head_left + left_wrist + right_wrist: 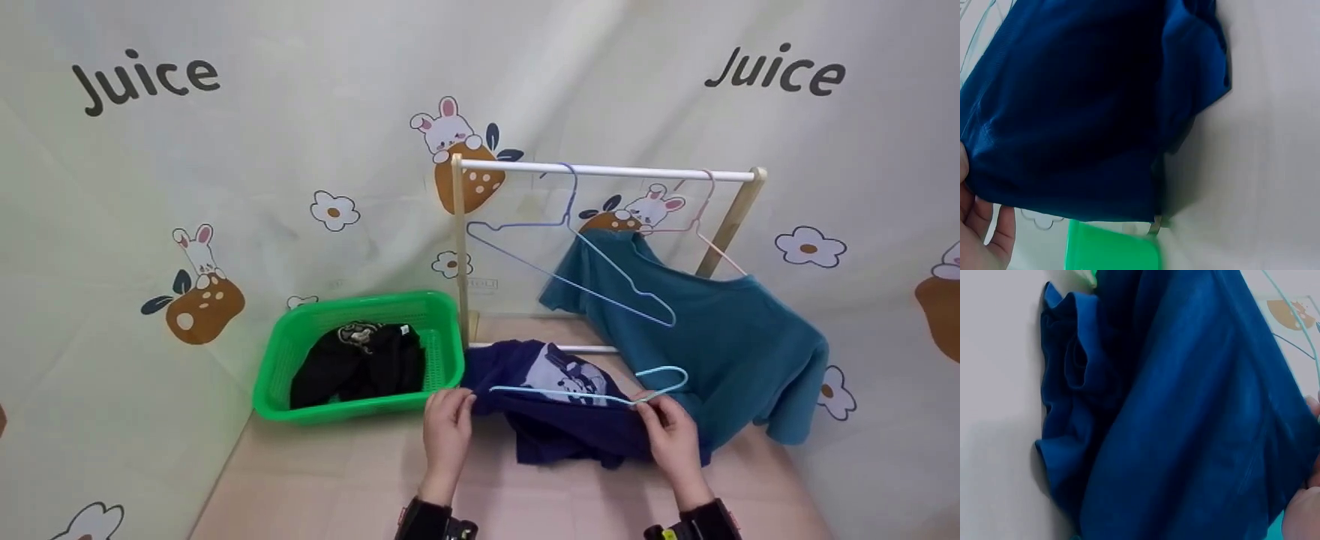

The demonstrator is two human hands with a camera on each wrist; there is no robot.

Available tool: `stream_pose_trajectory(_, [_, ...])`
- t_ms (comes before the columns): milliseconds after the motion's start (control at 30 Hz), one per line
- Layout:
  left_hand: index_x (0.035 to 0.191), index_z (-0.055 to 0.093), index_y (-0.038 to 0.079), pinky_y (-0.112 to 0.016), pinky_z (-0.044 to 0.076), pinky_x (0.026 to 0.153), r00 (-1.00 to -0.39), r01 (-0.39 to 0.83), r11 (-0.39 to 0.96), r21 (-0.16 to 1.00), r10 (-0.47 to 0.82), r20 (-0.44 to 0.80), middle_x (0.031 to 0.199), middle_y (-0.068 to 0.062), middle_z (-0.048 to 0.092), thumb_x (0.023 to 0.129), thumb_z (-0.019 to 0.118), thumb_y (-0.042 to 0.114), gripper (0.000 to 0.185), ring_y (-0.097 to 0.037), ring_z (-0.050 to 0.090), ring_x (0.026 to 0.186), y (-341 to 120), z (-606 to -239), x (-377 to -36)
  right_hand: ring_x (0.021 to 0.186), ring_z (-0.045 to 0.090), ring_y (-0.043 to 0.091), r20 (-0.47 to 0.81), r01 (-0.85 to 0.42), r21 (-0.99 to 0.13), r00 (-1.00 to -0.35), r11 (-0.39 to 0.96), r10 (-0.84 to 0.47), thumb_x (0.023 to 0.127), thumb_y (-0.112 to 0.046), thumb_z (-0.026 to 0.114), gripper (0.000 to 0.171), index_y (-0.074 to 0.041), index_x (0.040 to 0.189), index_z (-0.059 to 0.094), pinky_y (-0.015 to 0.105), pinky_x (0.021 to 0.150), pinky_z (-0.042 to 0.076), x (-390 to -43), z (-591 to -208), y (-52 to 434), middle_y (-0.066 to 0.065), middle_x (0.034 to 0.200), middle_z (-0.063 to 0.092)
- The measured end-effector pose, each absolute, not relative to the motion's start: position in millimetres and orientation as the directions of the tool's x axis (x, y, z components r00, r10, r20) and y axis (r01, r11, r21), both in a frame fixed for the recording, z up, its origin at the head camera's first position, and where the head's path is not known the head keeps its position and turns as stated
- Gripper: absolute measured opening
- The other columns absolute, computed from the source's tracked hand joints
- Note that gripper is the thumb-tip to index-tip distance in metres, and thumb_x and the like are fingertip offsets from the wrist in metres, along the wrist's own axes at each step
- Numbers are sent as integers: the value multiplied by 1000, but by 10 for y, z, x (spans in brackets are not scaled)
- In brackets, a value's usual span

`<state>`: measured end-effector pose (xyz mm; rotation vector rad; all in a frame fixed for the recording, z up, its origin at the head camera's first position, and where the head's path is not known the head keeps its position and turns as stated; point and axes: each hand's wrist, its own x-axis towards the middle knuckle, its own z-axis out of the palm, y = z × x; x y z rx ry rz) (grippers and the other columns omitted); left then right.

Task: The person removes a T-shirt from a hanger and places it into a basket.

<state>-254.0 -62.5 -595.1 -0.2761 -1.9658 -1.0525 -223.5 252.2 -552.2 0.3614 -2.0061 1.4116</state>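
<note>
Spanning the gap between both hands, the navy shirt (559, 405) is held just above the table (337, 487), in front of the rack (607, 172). Its left edge is pinched by the left hand (448, 427), fingers curled over the cloth; its right side is gripped by the right hand (670, 431) together with the pale blue hanger (592, 391). The hands are well apart, one at each end. The hanger's long axis runs left-right, roughly parallel to the rack bar, with the hook (664, 375) at the right end, just above the right hand. The hanger wire is laid across the top of the shirt; whether it is inside the neck opening cannot be told. The hook is nearer the right hand, and the bar lies up and beyond it. In the wrist views only bunched navy cloth is shown, with fingers at the frame edges. A teal shirt (712, 337) is already hung on the bar on a pink hanger (705, 225), beside an empty lilac hanger (555, 225). A green basket (277, 367) holding dark clothing (360, 360) is set just left of the left hand.
</note>
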Motion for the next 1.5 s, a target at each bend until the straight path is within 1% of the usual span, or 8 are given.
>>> stream_pose_trajectory(67, [83,70,6,-38,45,74,-583,538,626,564,-207,786,80,-4,65,82,75,-3,11,-26,57,79,-678,-5940,-2528,86,63,7,561,-501,-818,-805,283,193,90,17,58,9,13,92,65,13,79,47,-2272,-5586,2547,18,88,67])
stream_pose_trajectory(167, [83,69,6,-36,44,74,-553,553,629,546,-213,806,79,-4,64,82,74,-4,12,-26,57,77,-737,-5919,-2496,88,63,7,436,-401,-898,-864,181,250,94,10,58,8,13,98,64,16,80,49,-2313,-5661,2568,15,89,68])
stream_pose_trajectory(367, [85,70,7,-34,44,74,-546,580,640,504,-154,824,80,-2,64,89,72,5,5,-23,56,77,-763,-5909,-2476,89,64,12,376,-347,-926,-891,151,255,95,3,62,11,11,100,66,18,81,50,-2334,-5626,2516,12,91,70])
stream_pose_trajectory(733, [85,73,7,-33,45,67,-612,554,700,451,-25,790,78,-1,62,79,80,2,11,-20,54,72,-602,-6174,-2508,85,67,11,491,-503,-864,-836,12,245,92,12,60,10,21,97,63,19,78,49,-2487,-5461,2276,20,86,70])
stream_pose_trajectory(1000, [90,73,9,-33,46,67,-707,517,715,471,46,705,82,-1,63,78,81,3,16,-19,54,75,-506,-6386,-2429,85,71,14,473,-534,-830,-827,-162,303,92,15,58,15,27,101,56,23,78,54,-2540,-5371,2171,9,88,74])
stream_pose_trajectory(1133, [102,73,7,-37,48,72,-784,444,731,518,38,619,91,-4,65,80,81,9,24,-22,57,83,-480,-6433,-2375,85,71,14,502,-573,-792,-807,-210,311,93,15,56,12,24,100,58,23,78,53,-2531,-5298,2162,8,88,75])
stream_pose_trajectory(1267, [119,69,6,-47,49,83,-847,398,744,536,74,527,109,-12,65,82,80,17,40,-31,59,100,-431,-6468,-2350,84,70,15,532,-607,-760,-786,-231,314,94,13,57,11,21,100,60,24,78,53,-2519,-5195,2166,8,89,75])
stream_pose_trajectory(1500, [139,58,11,-64,40,93,-923,332,779,532,151,354,142,-23,48,79,81,39,70,-46,44,125,-324,-6525,-2360,87,72,17,538,-619,-759,-770,-199,344,94,10,59,12,18,102,64,27,82,56,-2558,-4974,2233,11,92,74])
